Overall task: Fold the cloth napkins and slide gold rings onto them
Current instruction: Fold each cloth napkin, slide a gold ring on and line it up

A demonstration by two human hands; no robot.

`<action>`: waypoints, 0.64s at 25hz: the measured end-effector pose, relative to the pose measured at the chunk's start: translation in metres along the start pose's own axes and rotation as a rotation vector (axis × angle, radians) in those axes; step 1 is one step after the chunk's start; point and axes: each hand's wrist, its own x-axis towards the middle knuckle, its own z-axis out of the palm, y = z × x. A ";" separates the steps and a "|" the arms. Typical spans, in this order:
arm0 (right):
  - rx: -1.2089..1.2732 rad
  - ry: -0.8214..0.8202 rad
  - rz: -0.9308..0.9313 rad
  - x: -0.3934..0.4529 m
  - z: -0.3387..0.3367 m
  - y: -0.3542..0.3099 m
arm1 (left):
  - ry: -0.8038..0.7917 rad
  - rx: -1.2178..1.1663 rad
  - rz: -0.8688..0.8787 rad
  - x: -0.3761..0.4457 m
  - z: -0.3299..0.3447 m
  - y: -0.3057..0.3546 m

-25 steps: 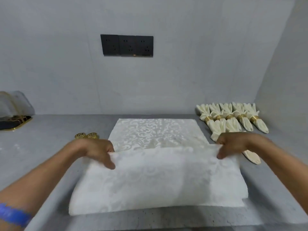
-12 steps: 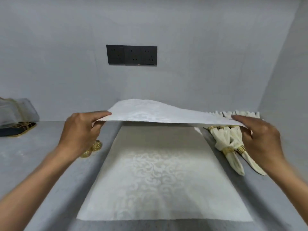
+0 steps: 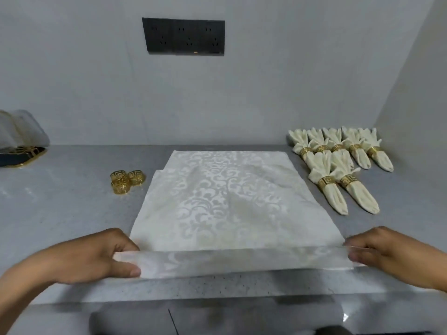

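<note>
A white damask napkin [image 3: 225, 201] lies folded in half on the grey counter, its upper layer stopping slightly short of the far edge. Its near edge is turned up into a narrow strip. My left hand [image 3: 96, 256] pinches the strip's left end, thumb on top. My right hand [image 3: 389, 255] pinches the right end. Three loose gold rings [image 3: 127, 181] sit left of the napkin. Several finished cream napkins with gold rings [image 3: 338, 163] lie at the right.
The counter's front edge [image 3: 217, 298] runs just below my hands. A dark tray with gold trim and a clear cover [image 3: 19, 146] stands at the far left. A black socket panel [image 3: 183, 37] is on the back wall. The right wall is close behind the finished napkins.
The napkin's lifted edge was carried over and laid down, folding it in half. Both hands came back to the near edge and now pinch a narrow folded strip there.
</note>
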 end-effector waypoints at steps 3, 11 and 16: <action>0.204 -0.251 0.132 -0.006 -0.010 0.006 | -0.192 -0.126 -0.077 -0.009 -0.005 0.005; 0.355 0.208 0.416 0.074 -0.015 -0.003 | 0.442 -0.376 -0.362 0.044 0.000 -0.003; 0.337 0.353 0.493 0.113 0.004 0.012 | 0.645 -0.359 -0.367 0.053 0.007 -0.016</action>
